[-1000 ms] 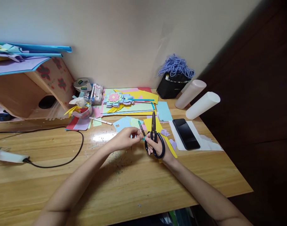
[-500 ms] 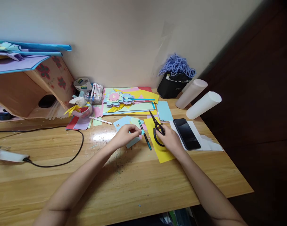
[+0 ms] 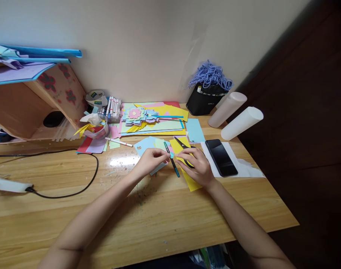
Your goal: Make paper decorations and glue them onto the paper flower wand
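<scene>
My left hand (image 3: 151, 161) is closed in a pinch on a small turquoise paper cutout (image 3: 171, 155). Close to that piece, on its right, my right hand (image 3: 197, 166) reaches over with its fingers stretched and somewhat apart, and I see nothing held in them. Black scissors (image 3: 182, 142) lie on a yellow paper sheet (image 3: 192, 184), partly covered by the right hand. Beneath the fingertips a dark pen with a teal end (image 3: 176, 170) rests on the table. Light blue paper (image 3: 144, 145) with a small cut-out hole lies beyond my left hand.
A black phone (image 3: 222, 157) lies on white paper at the right, before two white cylinders (image 3: 242, 123). Layered paper flowers (image 3: 135, 115) sit on coloured sheets by the wall. At the left are a cardboard box (image 3: 65, 93), a tub of scraps (image 3: 100, 130) and a black cable (image 3: 96, 175).
My right hand has let go of the scissors, which now lie on the yellow paper, and has moved left toward the turquoise cutout. My left hand keeps its pinch.
</scene>
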{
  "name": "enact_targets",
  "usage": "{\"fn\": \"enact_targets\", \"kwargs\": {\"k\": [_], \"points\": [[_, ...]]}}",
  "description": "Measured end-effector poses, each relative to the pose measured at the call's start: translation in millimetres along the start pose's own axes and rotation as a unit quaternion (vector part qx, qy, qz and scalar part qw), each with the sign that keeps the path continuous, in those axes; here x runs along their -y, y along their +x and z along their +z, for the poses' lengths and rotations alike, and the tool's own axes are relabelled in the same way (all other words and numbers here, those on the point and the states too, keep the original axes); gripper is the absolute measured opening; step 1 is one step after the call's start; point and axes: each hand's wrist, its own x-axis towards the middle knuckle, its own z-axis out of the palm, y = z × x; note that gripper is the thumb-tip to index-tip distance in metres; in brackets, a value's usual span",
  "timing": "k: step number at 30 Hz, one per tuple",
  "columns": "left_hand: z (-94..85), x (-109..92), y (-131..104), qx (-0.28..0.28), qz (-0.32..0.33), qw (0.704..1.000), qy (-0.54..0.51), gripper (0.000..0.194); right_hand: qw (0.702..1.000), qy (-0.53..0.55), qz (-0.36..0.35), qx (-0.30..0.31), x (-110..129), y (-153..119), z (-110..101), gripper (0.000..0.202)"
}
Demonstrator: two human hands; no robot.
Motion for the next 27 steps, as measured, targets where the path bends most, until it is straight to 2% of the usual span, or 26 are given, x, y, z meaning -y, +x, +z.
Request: {"fn": "enact_targets", "kwargs": {"k": [3, 8, 21, 27], "points": [[4.0, -0.6, -2.4, 0.007, 0.009, 1.000, 0.000, 0.023, 0.998, -0.019, -0.058, -0.010, 4.3, -1.8, 1.1, 0.027], [7.0, -1.9, -5.5, 0.017, 0.013, 1.000, 0.006, 0.024, 0.995, -0.041, -0.088, -0.017, 1.4, -6.0, 2.4, 0.024], [7.8, 2.3, -1.9, 0.050, 0.018, 0.998, -0.042, 0.029, 0.998, -0.011, -0.059, -0.021, 1.5, -4.9, 3.0, 0.018], [7.9, -0.1, -1.8, 0.045, 0.024, 0.997, -0.052, 0.028, 0.999, 0.014, -0.024, -0.026, 4.8, -2.8, 2.5, 0.013]]}}
